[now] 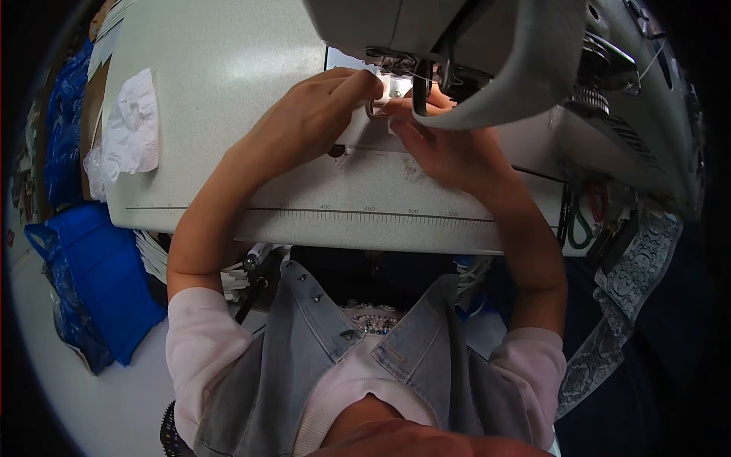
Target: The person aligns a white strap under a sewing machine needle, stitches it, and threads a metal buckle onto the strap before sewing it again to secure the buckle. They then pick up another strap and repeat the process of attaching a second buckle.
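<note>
A sewing machine (487, 99) stands over the far side of the pale worktable, its needle area lit. My left hand (316, 114) is at the left of the lit needle plate (397, 85), fingers curled and closed together. Beside its fingertips is a small bent metal piece (375, 111). From the right, my right hand (457, 156) reaches under the machine head, fingertips drawn together close to the same spot and partly covered by the white curved guard. Whatever lies between the fingers of either hand is too small or too hidden to make out.
A printed ruler (369, 213) runs along the table's front edge. White crumpled fabric (133, 126) lies at the left edge, with blue bags (103, 274) below. Green-handled scissors (581, 225) and patterned lace trim (636, 263) are at the right.
</note>
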Available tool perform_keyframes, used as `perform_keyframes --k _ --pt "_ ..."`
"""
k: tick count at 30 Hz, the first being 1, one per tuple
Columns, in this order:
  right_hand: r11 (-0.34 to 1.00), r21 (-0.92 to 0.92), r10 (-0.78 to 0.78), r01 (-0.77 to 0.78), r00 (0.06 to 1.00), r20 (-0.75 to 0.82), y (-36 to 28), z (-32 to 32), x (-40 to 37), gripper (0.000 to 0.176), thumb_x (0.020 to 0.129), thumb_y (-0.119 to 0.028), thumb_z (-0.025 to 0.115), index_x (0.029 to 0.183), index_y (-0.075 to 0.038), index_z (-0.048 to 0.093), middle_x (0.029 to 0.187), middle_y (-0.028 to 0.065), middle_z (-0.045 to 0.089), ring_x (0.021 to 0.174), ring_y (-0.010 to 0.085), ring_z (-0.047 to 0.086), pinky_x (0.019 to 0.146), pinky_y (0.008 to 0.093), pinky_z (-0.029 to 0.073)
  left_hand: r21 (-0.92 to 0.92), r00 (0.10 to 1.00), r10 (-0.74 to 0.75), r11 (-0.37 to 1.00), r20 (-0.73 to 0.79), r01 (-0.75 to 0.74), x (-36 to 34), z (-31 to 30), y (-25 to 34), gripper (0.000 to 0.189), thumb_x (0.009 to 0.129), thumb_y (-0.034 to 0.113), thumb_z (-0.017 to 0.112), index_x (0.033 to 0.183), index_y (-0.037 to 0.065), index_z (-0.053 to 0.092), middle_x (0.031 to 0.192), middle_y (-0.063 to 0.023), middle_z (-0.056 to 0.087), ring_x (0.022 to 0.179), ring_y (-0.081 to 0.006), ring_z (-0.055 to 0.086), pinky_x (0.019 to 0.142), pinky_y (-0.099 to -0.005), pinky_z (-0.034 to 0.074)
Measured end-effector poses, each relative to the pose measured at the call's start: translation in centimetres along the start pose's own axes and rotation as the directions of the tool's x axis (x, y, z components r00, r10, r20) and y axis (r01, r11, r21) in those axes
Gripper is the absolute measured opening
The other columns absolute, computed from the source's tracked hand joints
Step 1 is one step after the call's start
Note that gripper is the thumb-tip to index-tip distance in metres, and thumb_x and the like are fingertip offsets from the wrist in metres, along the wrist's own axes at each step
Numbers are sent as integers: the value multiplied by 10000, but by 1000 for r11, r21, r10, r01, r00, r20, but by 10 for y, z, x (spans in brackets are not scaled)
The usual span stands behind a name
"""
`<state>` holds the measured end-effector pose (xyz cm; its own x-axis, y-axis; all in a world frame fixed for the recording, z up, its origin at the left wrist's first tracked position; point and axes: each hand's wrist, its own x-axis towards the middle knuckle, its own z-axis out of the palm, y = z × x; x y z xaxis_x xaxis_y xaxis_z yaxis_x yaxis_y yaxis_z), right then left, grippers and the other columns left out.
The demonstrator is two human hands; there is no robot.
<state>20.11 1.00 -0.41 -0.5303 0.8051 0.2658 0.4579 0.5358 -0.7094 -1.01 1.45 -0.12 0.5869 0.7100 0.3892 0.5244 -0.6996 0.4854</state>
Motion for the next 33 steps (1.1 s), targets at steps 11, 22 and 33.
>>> perform_keyframes --k 11,22,33 --pt "990 -92 131 -109 952 277 -27 -10 -6 460 821 -239 630 1229 -70 501 723 64 518 641 191 577 614 330 457 -128 985 -124 986 -120 109 -1 11 4 192 693 15 710 880 42 675 873 -69 635 821 -243 633 716 -317 540" --pt "972 -224 135 -69 946 294 -29 -10 -9 445 831 -208 608 1239 -66 500 894 100 630 740 265 638 623 355 465 -105 980 -183 979 -79 174 5 11 5 198 656 19 736 846 32 683 842 -64 625 866 -228 599 739 -322 509" --pt "975 -216 113 -61 965 237 -24 -9 -8 423 817 -184 621 1218 -79 537 861 110 618 781 259 622 673 372 459 -101 976 -186 979 -115 175 4 17 5 209 666 20 722 869 44 678 851 -51 611 863 -228 591 750 -325 507"
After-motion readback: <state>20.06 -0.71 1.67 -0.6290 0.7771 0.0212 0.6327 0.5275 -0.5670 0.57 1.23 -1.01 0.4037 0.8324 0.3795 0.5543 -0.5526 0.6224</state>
